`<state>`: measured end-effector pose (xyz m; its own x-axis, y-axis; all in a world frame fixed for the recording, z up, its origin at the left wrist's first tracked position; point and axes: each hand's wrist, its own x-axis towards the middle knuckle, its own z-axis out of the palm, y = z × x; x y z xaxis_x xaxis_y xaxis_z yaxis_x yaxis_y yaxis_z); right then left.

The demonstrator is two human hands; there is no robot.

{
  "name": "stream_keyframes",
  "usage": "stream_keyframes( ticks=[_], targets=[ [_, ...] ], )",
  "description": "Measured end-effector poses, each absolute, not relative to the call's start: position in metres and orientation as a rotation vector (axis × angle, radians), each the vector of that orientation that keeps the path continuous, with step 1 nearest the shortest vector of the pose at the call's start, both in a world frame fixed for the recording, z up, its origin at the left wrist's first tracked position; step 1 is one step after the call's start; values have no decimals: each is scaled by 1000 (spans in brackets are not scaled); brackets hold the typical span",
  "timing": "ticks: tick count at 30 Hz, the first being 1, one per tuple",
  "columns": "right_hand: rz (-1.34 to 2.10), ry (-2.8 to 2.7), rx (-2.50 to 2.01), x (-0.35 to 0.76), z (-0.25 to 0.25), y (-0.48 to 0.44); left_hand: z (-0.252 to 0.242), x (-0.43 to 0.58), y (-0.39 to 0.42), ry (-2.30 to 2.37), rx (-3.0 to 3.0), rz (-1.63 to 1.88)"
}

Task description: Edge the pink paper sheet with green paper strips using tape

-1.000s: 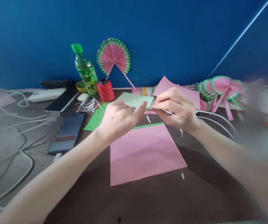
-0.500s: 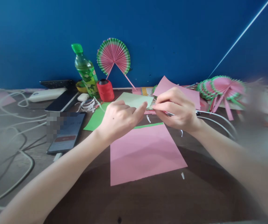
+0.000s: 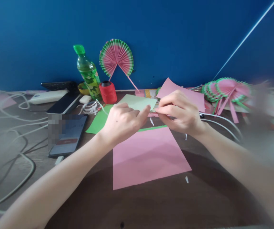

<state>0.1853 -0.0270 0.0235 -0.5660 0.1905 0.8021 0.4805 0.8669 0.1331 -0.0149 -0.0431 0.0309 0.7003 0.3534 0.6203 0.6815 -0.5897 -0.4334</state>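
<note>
Pink paper sheet lies flat on the desk, a green strip along its far edge. Just above that edge the left hand and right hand meet, fingers pinched together on a small paper piece, too small to make out further.

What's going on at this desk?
A person works with paper at a table. The left hand and right hand meet fingertip to fingertip, pinching a small paper piece above a pink sheet lying flat. A pale green sheet lies just behind. One pink-and-green fan leans against the blue wall; a pile of fans sits at right.
</note>
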Motion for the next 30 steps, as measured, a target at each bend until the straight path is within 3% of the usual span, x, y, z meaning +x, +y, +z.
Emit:
stream_keyframes(
  ticks=[30],
  targets=[
    [-453, -2199, -452, 184, 28, -29, 36, -12, -46, -813, -2335, -564]
  ],
)
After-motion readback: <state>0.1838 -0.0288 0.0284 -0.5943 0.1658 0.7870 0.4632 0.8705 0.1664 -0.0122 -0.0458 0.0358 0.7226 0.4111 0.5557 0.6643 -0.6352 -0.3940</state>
